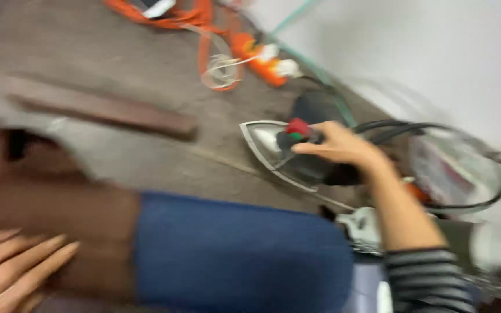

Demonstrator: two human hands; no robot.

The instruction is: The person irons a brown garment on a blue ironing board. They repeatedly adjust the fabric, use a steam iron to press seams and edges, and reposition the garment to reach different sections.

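Fingers of the right hand (343, 148) clench the handle of a black, steel-soled electric iron (288, 152) beyond the blue padded board (239, 255); left hand (13, 264) lies flat on brown cloth (53, 214). Its trailing black cord (436, 130) could snag and burn fingers.

— What's up on the floor?
— An orange extension cord (204, 23) tangled near a white plug (285, 68), plus a long brown wooden strip (105, 110).
— And right?
— A wire fan guard (459, 168), probably; it's blurred.

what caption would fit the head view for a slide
Right hand grips the black-handled steel clothes iron off the blue padded board, while the left hand lies flat on brown cloth.
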